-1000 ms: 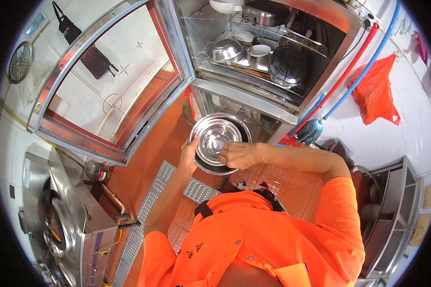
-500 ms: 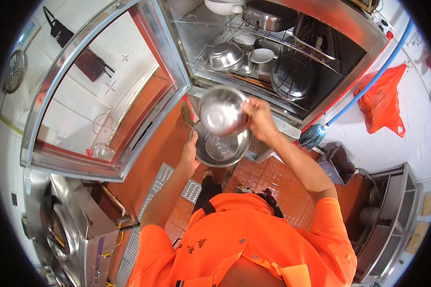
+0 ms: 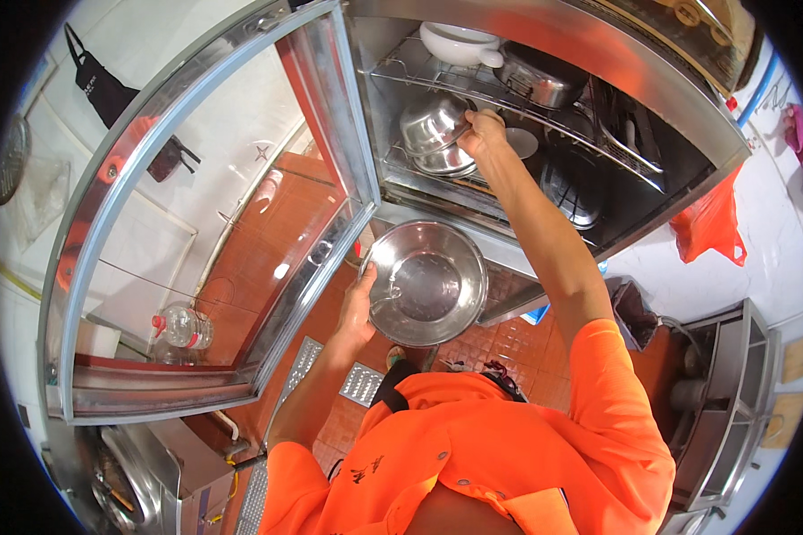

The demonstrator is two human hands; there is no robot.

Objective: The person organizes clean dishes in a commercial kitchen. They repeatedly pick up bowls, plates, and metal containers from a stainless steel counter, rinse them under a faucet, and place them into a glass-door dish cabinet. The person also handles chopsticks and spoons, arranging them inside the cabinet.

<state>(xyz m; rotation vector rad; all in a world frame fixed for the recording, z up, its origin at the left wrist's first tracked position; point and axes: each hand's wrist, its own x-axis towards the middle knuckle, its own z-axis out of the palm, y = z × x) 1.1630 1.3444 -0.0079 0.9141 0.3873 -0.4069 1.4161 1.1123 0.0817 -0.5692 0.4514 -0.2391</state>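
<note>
My left hand (image 3: pixel 359 308) grips the left rim of a wide stainless steel basin (image 3: pixel 430 283), held face up in front of the cabinet. Inside the open cabinet (image 3: pixel 509 245), my right hand (image 3: pixel 484 132) holds a smaller steel bowl (image 3: pixel 433 123) by its right edge. That bowl is upside down, just over other steel bowls (image 3: pixel 446 160) on the lower shelf; whether it touches them I cannot tell. The thumb of my left hand lies over the basin's rim.
The glass cabinet door (image 3: pixel 366 169) stands open on the left. A wire shelf (image 3: pixel 544 111) above my right hand carries a white pot (image 3: pixel 459 43) and a dark-lidded steel pot (image 3: pixel 544 76). A red bag (image 3: pixel 709 223) hangs at right, above a bin (image 3: pixel 632 312).
My right hand has carried the small bowl up and away from above the basin into the cabinet. The basin, in my left hand, now shows its whole inside.
</note>
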